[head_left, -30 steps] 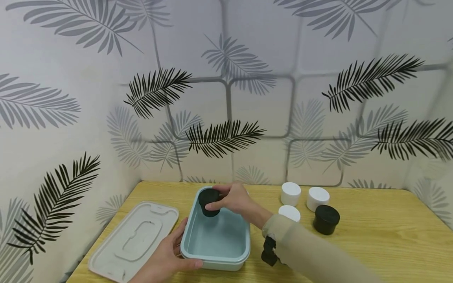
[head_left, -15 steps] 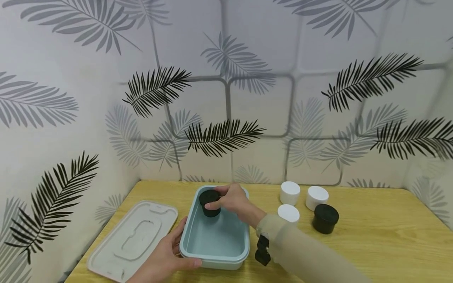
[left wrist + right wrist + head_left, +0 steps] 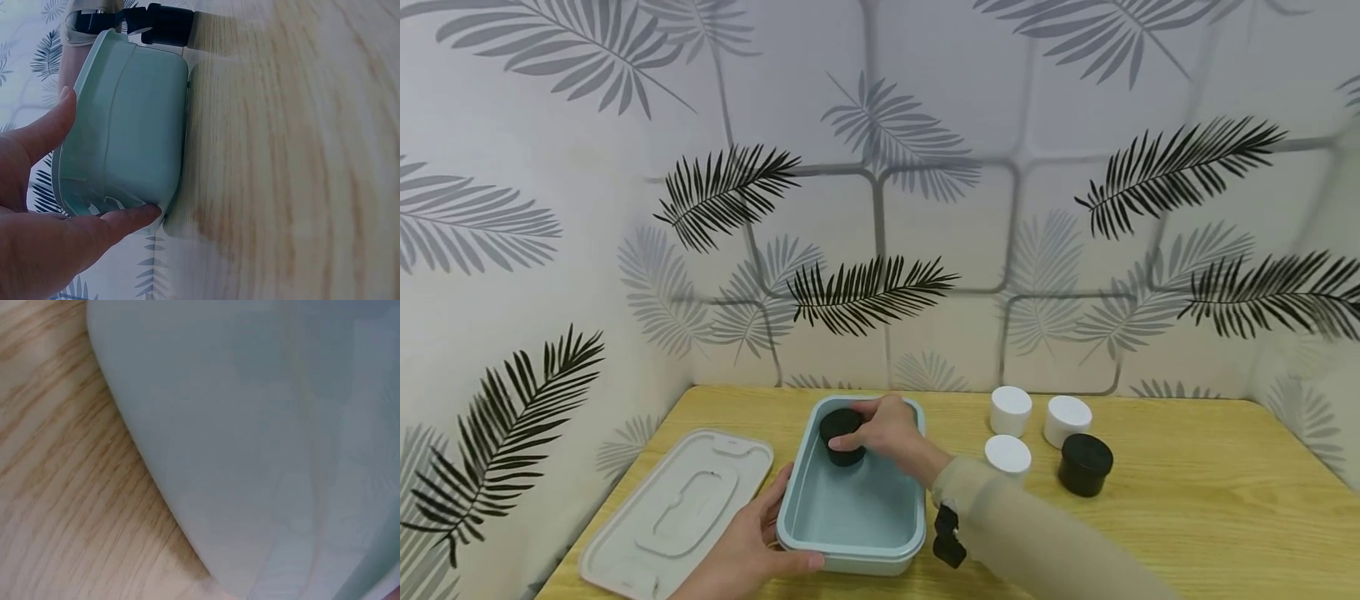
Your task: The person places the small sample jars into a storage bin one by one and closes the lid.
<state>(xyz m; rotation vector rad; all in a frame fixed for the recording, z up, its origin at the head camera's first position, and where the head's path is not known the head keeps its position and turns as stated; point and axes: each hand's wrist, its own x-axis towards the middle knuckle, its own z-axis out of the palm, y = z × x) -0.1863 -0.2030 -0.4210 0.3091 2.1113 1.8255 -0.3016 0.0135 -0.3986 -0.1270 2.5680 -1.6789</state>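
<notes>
In the head view a pale blue-green rectangular plastic container stands uncovered on the wooden table. My right hand reaches inside it and pinches a small round black tub between thumb and fingers, in the far left corner close over the floor. At the container's near left corner my left hand holds on, thumb along the near side and fingers along the left side. From the left wrist the thumb and a finger of that hand span the container's outer wall. The right wrist view shows mostly container wall.
A flat pale lid lies left of the container. To its right stand several small round tubs: a white tub at the back, a white tub beside it, a nearer white tub and a second black tub.
My right hand has lowered the black tub further into the container's far left corner. The left hand keeps its place on the container.
</notes>
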